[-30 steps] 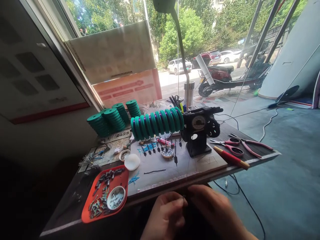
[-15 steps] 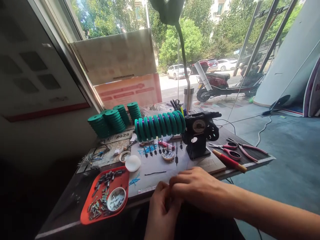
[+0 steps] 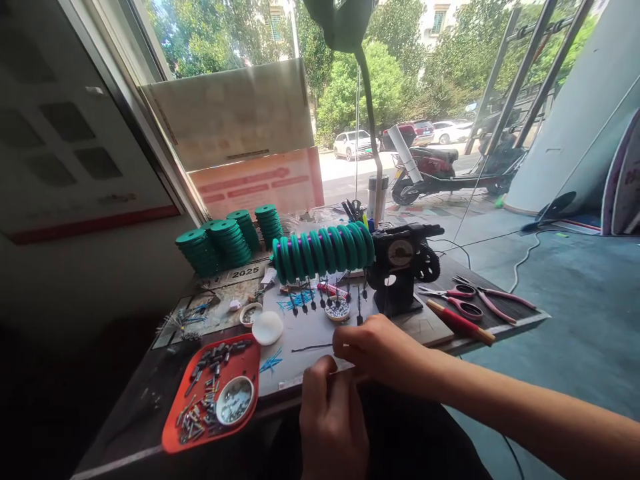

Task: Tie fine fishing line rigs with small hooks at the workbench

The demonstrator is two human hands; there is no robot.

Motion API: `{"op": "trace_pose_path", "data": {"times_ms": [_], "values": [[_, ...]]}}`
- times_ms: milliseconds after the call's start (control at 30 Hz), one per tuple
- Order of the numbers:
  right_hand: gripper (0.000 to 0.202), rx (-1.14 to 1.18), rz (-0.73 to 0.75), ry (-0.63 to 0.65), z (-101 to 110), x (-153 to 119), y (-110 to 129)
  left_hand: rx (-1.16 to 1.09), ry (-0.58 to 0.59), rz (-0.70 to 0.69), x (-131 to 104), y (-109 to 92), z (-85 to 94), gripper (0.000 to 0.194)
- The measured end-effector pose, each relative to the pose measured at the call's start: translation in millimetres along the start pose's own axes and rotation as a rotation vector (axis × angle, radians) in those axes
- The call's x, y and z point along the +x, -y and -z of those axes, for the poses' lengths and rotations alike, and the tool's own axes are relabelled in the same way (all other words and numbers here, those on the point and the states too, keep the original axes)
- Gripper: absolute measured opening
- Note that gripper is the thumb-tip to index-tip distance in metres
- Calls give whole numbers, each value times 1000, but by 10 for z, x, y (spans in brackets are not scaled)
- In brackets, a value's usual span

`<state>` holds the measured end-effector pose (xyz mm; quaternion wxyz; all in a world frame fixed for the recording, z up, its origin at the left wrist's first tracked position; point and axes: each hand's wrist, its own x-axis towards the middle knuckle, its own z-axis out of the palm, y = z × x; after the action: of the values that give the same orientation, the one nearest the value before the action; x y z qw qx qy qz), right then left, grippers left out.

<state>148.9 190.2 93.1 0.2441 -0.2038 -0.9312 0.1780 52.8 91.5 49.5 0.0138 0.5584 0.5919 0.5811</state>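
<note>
My left hand (image 3: 333, 413) is closed at the table's front edge, its fingers curled round something I cannot make out. Just above and right of it, my right hand (image 3: 373, 347) has its fingers pinched together near the right end of a thin dark cord (image 3: 311, 347) on the white work surface; what the fingertips hold is hidden. Behind the hands, a row of green spools (image 3: 323, 252) sits on a black winding device (image 3: 400, 267), with small dark weighted strands (image 3: 305, 303) hanging below.
An orange tray (image 3: 173, 417) of metal parts holds a small white bowl (image 3: 235, 400). A white round lid (image 3: 267, 328) and a bead dish (image 3: 337, 309) lie behind. Scissors (image 3: 463, 307), pliers (image 3: 495, 307) and a red-handled tool (image 3: 460, 322) are at right. Green spool stacks (image 3: 230, 241) stand at back left.
My right hand has moved up and away from my left hand, toward the dark cord. My left hand has turned, with its knuckles now more upward. The camera view has shifted slightly.
</note>
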Motion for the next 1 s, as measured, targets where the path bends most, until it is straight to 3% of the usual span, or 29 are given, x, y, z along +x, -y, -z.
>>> {"op": "trace_pose_path", "data": {"times_ms": [133,233,300,400,467,533,667,800,900,967,1000], "values": [[17,106,-65,-33,36,110,33,-89,3,-22,-13,43,-12,29],[15,144,-99,-74,66,74,49,-184,38,70,4,40,11,24],[11,142,-117,-136,86,-70,54,-299,116,254,12,40,29,15],[14,206,-215,-290,60,-440,60,-561,317,666,1,60,28,16],[18,398,-393,-301,-27,-691,73,-705,420,876,-15,63,-7,18],[21,733,-554,-227,-165,-867,98,-794,459,988,-30,44,-64,18],[38,1366,-668,-252,-473,-972,140,-893,407,996,-49,-40,-184,19],[42,1629,-735,-290,-646,-1017,98,-951,408,999,-37,-117,-239,17],[40,1654,-706,-281,-629,-1080,28,-1027,531,1092,15,-153,-238,18],[38,1423,-658,-327,-566,-1113,-15,-1034,637,1204,69,-158,-230,17],[36,1176,-603,-367,-532,-1126,-31,-1021,687,1255,96,-153,-227,17]]}}
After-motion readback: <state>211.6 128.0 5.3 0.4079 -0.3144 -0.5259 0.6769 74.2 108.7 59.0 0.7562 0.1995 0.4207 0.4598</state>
